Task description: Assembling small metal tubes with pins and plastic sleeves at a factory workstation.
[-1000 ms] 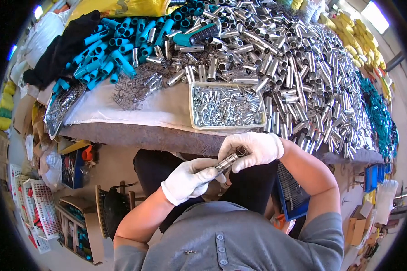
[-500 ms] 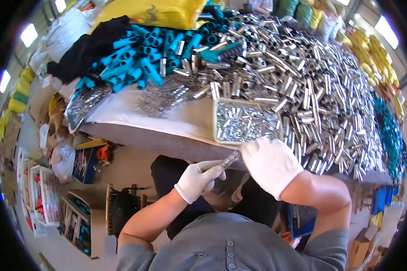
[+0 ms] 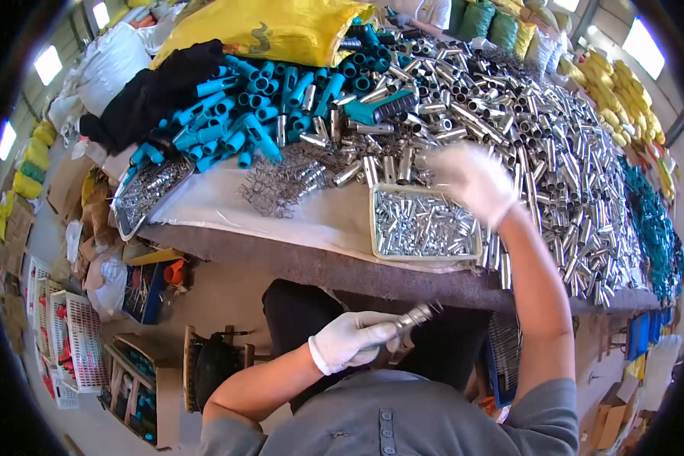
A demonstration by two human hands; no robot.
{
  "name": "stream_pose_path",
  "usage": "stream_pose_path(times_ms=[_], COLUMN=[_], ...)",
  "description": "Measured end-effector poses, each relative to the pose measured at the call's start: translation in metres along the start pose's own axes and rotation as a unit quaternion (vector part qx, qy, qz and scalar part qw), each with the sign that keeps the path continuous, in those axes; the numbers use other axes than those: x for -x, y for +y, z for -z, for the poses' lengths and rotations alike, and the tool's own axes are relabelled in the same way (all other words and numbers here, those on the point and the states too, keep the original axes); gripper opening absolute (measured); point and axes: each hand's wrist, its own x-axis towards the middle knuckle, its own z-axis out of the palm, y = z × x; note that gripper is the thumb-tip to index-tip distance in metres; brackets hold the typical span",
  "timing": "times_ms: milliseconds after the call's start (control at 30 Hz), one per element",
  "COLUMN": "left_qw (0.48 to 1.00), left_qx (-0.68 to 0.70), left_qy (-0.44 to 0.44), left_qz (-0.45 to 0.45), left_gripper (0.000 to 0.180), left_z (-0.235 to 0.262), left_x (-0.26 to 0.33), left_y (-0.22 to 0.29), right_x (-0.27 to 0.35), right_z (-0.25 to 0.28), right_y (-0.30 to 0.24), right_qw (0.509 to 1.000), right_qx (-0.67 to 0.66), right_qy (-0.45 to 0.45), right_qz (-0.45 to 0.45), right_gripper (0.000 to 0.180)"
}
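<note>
Gloved in white, my left hand (image 3: 356, 340) is closed round a small silver cylindrical metal part (image 3: 415, 315) above my lap. A thin coil, like a spring, shows at that part's outer end. My right hand (image 3: 475, 182), also gloved, reaches over the table among the silver metal tubes (image 3: 539, 167). Its fingers are smeared by motion, so what they hold, if anything, is hidden. Just below that hand is a shallow cream tray (image 3: 375, 228) full of small shiny metal pins. Left of the tray lies a tangle of thin wire springs (image 3: 277, 186).
Teal plastic handles (image 3: 220, 125) are heaped at the back left beside a black cloth (image 3: 156, 87) and a yellow sack (image 3: 258, 26). A metal tray (image 3: 125, 224) of small parts stands at the table's left edge. Crates (image 3: 83, 342) and boxes stand on the floor at left.
My right hand has left the metal part and moved up and away over the tubes beyond the tray. My left hand, still gripping the part, has shifted slightly right and closer to me.
</note>
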Motion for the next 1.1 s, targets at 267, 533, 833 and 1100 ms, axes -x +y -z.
stream_pose_path(times_ms=[267,533,833,1100], left_qw=[0.962,0.946,0.942,0.983], left_qx=[0.034,0.135,0.138,0.085], left_qy=[0.212,0.238,0.239,0.1], left_qz=[-0.169,-0.176,-0.191,-0.13], left_gripper=[0.033,0.029,0.028,0.026], left_z=[0.035,0.054,0.049,0.038], left_x=[0.008,0.036,0.038,0.013], left_y=[-0.019,-0.033,-0.003,-0.005], right_x=[-0.16,-0.252,-0.13,0.068], right_z=[-0.052,-0.11,-0.033,-0.081], right_y=[0.003,-0.035,-0.043,-0.058], right_qw=[0.979,0.926,0.917,0.636], right_qx=[0.008,0.356,-0.128,-0.697], right_qy=[0.154,-0.076,0.376,0.208], right_qz=[0.13,0.103,0.022,-0.258], right_gripper=[0.023,0.024,0.033,0.022])
